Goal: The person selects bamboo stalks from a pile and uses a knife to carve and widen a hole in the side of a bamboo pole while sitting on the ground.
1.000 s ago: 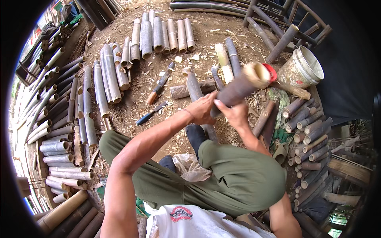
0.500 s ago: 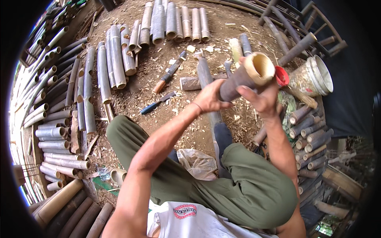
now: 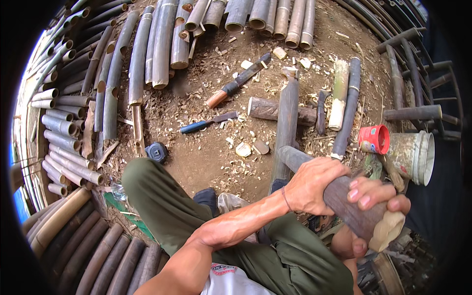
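Observation:
A dark bamboo tube point(image 3: 351, 206) slants across the lower right, its pale cut end toward me. My left hand point(image 3: 316, 186) is wrapped round its middle. Closed about the tube near the pale end is my right hand point(image 3: 376, 196), fingers on top and thumb below. Just beyond the tube, a grey bamboo pole point(image 3: 287, 115) lies on the dirt, pointing away from me. A short brown bamboo piece point(image 3: 265, 108) lies crosswise by it. Left of these are a blue-handled knife point(image 3: 196, 126) and a longer tool with a wooden handle point(image 3: 238, 81).
Cut bamboo tubes point(image 3: 164, 44) line the far and left sides. A black tape measure point(image 3: 156, 152) lies by my left knee. At right stand a red container point(image 3: 374, 139), a dirty white bucket point(image 3: 405, 157) and a bamboo frame point(image 3: 418, 73). Wood shavings litter the ground.
The tube has swung down and nearer, its open end turning from upward to the lower right. Both hands moved down and right with it. The view has shifted too.

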Demonstrator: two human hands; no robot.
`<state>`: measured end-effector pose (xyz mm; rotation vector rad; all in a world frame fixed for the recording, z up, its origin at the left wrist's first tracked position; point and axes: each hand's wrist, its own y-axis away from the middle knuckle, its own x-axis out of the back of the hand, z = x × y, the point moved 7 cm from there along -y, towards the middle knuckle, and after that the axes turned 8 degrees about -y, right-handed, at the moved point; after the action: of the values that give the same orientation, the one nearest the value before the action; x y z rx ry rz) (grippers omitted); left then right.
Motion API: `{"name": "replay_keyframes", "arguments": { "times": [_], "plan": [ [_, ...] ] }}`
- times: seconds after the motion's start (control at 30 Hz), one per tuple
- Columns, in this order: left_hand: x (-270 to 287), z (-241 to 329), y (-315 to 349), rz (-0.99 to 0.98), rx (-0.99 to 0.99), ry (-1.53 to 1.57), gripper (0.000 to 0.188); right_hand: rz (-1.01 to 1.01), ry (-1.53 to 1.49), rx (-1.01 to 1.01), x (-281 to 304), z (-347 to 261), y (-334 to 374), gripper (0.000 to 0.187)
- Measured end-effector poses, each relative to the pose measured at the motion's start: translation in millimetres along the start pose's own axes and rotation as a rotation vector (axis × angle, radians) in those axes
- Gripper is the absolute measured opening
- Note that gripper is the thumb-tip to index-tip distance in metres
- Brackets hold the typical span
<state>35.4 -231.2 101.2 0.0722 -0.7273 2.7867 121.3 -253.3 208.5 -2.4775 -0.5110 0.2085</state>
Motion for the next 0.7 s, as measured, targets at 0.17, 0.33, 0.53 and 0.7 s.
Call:
{"name": "replay_keyframes", "arguments": {
  "times": [0.17,0.33,0.53,0.7],
  "plan": [
    [-1.3,3.7,7.1,-0.068,0.033,0.021,0.065,-0.068,0.017,-0.029,0.0,-2.3,5.7,0.08],
    [-3.3,1.1,-7.2,0.016,0.015,0.008,0.067,0.039,0.07,-0.071,4.7,-3.9,-4.3,0.077],
    [-11.4,15.2,18.6,-0.069,0.012,-0.036,0.064,-0.103,0.036,0.003,-1.6,-18.1,24.2,0.079],
    [-6.9,14.7,12.9,-0.001,0.026,-0.083,0.069,0.069,0.038,0.041,-4.0,-15.8,14.1,0.083]
  ]
}}
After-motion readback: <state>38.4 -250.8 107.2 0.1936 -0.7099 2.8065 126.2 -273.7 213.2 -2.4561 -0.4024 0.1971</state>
